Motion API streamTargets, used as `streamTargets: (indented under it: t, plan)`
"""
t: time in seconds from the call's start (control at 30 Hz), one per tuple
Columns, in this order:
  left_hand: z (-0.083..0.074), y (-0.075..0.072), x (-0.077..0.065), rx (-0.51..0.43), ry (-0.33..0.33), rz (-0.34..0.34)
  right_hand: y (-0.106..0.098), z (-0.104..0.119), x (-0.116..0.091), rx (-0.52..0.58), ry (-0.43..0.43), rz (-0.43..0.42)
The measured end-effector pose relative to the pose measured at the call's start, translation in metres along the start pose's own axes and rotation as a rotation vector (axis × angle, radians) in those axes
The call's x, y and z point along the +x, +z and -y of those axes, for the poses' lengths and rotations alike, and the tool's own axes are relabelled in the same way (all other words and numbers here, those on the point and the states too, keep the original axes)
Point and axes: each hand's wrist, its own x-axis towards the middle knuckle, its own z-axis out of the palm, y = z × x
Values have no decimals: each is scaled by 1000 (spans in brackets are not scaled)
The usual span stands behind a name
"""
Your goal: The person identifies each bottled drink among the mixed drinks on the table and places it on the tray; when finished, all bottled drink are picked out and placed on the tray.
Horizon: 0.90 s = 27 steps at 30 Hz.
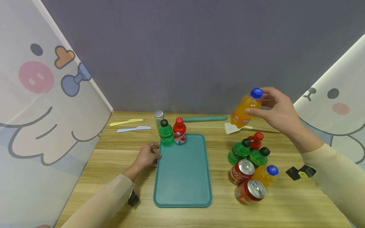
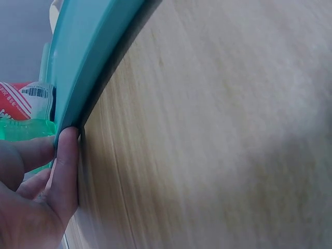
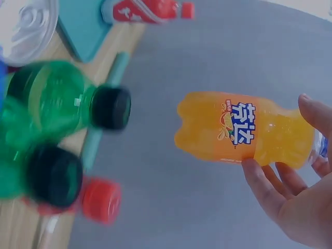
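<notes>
High over the table's right side, my right hand (image 1: 278, 109) grips an orange soda bottle (image 1: 244, 109) by its upper part. The bottle has a blue cap and tilts with its base toward the left; its label (image 3: 239, 124) shows in the right wrist view. My left hand (image 1: 148, 155) pinches the left rim of a teal tray (image 1: 182, 177), with fingers on either side of the edge (image 2: 70, 111) in the left wrist view. At the tray's far left corner stand a green soda bottle (image 1: 166, 132) and a red soda bottle (image 1: 179, 130), side by side.
Right of the tray cluster green bottles (image 1: 239, 151), a red bottle (image 1: 255, 141), another orange bottle (image 1: 266, 174) and two red cans (image 1: 241, 171). Along the back lie a teal rod (image 1: 203, 118), a white spatula (image 1: 231, 128), a glass shaker (image 1: 158, 118), yellow (image 1: 126, 122) and blue (image 1: 134, 129) knives.
</notes>
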Motion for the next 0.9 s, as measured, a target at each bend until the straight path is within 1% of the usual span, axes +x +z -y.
streamTargets:
  t: [0.2,0.37,0.67,0.9]
  plan:
    - [-1,0,0,3,0,3,37,19,16,24,-52,115]
    - [-1,-1,1,2,-7,-3,69,26,26,24,-70,199]
    - [2,0,1,4,-5,0,122,21,40,21,-81,300]
    - [1,0,2,-1,4,-6,154,18,46,10,-82,347]
